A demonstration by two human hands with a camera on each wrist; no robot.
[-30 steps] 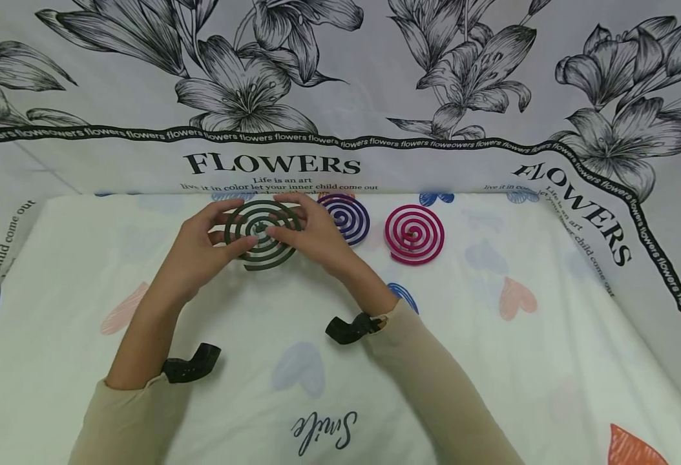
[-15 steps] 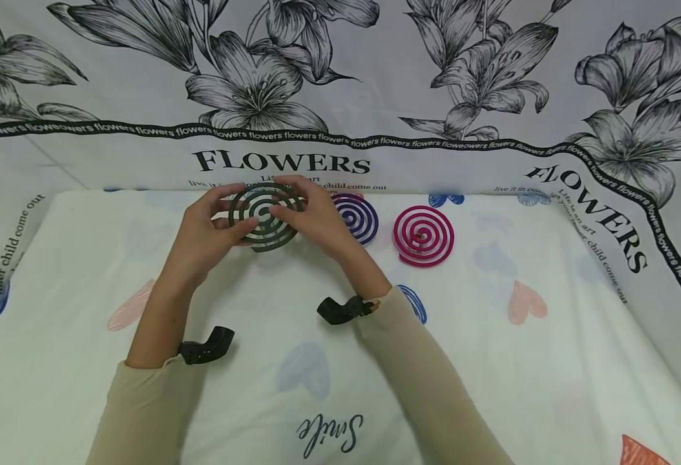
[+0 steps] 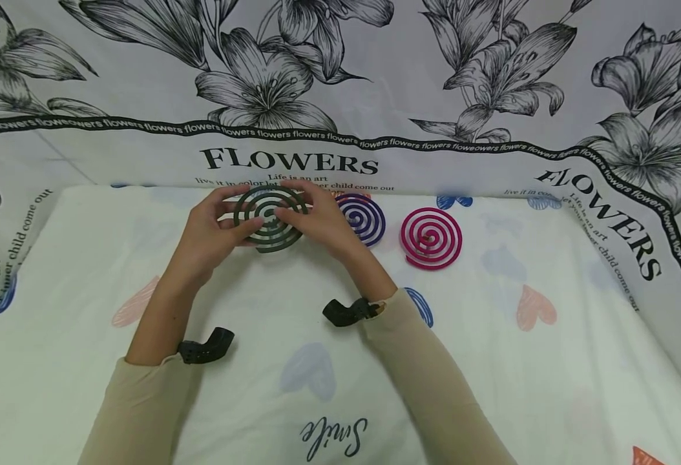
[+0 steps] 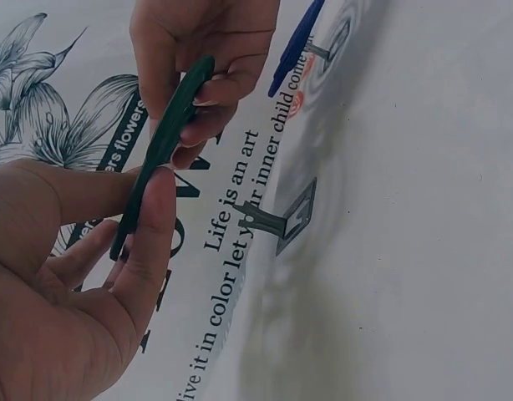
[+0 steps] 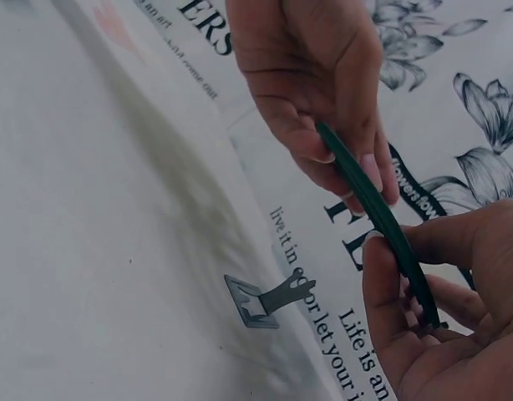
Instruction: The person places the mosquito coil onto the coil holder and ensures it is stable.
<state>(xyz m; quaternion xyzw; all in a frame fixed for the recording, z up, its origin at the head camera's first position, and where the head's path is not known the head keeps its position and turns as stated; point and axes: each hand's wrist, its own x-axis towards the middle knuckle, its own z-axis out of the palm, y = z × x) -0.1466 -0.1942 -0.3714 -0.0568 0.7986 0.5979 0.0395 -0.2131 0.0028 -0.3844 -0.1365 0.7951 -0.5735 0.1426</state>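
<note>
Both hands hold a green mosquito coil [image 4: 163, 142] above a small metal coil stand [image 4: 295, 219], which stands apart from it on the white cloth. My left hand [image 3: 209, 229] pinches the coil's left side between thumb and fingers. On its right side, my right hand [image 3: 323, 223] pinches it likewise, thumb near the spiral's centre. In the right wrist view the coil [image 5: 378, 209] appears edge-on, and the stand [image 5: 256, 302] has upright prongs. From the head view the stand is mostly hidden behind the coil.
Just right of my right hand a purple coil [image 3: 369, 223] sits raised on its own stand [image 4: 320, 52]. Farther right is a pink coil [image 3: 431, 238]. A flower-printed cloth [image 3: 375, 84] rises behind the white heart-printed cloth [image 3: 433, 387].
Both hands have moved the green coil up and slightly away, still gripping it. The head view has shifted a little, so the surroundings sit farther right. The purple and pink coils stay put.
</note>
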